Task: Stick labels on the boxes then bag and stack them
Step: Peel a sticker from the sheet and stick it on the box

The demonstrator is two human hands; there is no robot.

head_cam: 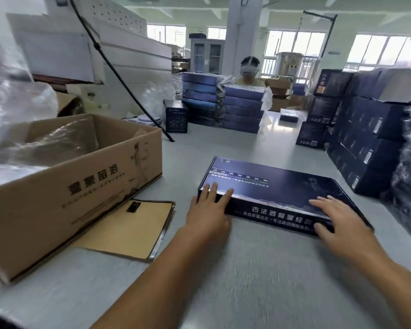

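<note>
Left hand (209, 210) and right hand (342, 224) rest flat, fingers straight, on opposite near corners of the dark box (271, 186).

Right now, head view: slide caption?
Left hand and right hand touch flat navy cardboard box on grey table beside brown carton.

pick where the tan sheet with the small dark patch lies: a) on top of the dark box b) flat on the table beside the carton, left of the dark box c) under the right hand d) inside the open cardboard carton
B: the tan sheet lies flat on the table beside the cardboard carton, left of the dark box on which the left hand and right hand rest.
</note>
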